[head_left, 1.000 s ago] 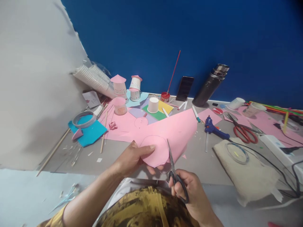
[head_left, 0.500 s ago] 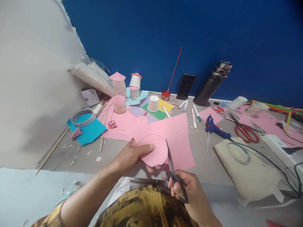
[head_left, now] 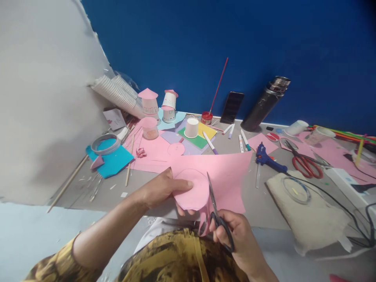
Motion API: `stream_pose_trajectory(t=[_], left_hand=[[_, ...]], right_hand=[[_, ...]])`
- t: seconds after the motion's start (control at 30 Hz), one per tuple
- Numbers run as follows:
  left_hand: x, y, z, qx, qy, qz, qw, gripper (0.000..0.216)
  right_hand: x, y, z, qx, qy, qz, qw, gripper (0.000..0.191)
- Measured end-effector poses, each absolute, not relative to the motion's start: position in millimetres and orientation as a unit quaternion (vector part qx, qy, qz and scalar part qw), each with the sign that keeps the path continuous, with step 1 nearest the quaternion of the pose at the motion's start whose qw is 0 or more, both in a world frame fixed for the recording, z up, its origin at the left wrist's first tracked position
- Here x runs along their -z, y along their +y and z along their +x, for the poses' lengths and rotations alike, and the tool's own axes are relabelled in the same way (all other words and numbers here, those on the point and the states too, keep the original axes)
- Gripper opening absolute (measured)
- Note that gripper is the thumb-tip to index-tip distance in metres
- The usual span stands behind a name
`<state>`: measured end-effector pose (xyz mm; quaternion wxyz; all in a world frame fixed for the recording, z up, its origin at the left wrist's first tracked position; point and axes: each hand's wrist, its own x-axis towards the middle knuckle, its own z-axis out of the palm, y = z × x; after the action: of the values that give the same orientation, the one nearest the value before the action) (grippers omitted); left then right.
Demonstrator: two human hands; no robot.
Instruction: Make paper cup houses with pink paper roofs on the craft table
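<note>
My left hand (head_left: 160,191) pinches a pink paper sheet (head_left: 226,176) at a round shape drawn on it, thumb on top and fingers underneath. My right hand (head_left: 235,235) grips black-handled scissors (head_left: 216,207), whose blades stand along the right edge of the round shape. A cut strip of pink paper hangs down below the blades. The sheet is lifted above the grey table (head_left: 258,203), in front of my chest.
Behind lie more pink sheets, coloured papers, paper cups (head_left: 191,127) with pink cone tops, a sleeve of stacked cups (head_left: 117,94), marker pens, a red paint pot with a brush, a phone, a dark flask (head_left: 266,103), a blue glue gun (head_left: 268,161), red scissors (head_left: 304,164) and cables at the right.
The pink sheet has turned in my left hand, its far corner swinging up and right. The scissors have cut further round the shape, and a strip now hangs loose below.
</note>
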<state>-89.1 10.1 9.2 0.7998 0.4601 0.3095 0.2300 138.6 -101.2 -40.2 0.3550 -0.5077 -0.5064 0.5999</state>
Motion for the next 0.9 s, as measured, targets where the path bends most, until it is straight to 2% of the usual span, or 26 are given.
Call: stream_pose_trajectory(t=[0.37, 0.6, 0.9], left_hand=[[-6.4, 11.9, -93.9, -0.252, 0.350, 0.454, 0.780, 0.028], [-5.1, 12.3, -97.3, -0.259, 0.363, 0.478, 0.757, 0.035], [-9.9, 15.7, -98.9, -0.254, 0.358, 0.515, 0.736, 0.029]], right_hand=[[43.2, -103.2, 133.9, -0.605, -0.474, -0.531, 0.356, 0.061], [42.6, -103.7, 134.7, -0.620, -0.469, -0.520, 0.354, 0.061], [39.0, -103.3, 136.6, -0.617, -0.492, -0.504, 0.350, 0.067]])
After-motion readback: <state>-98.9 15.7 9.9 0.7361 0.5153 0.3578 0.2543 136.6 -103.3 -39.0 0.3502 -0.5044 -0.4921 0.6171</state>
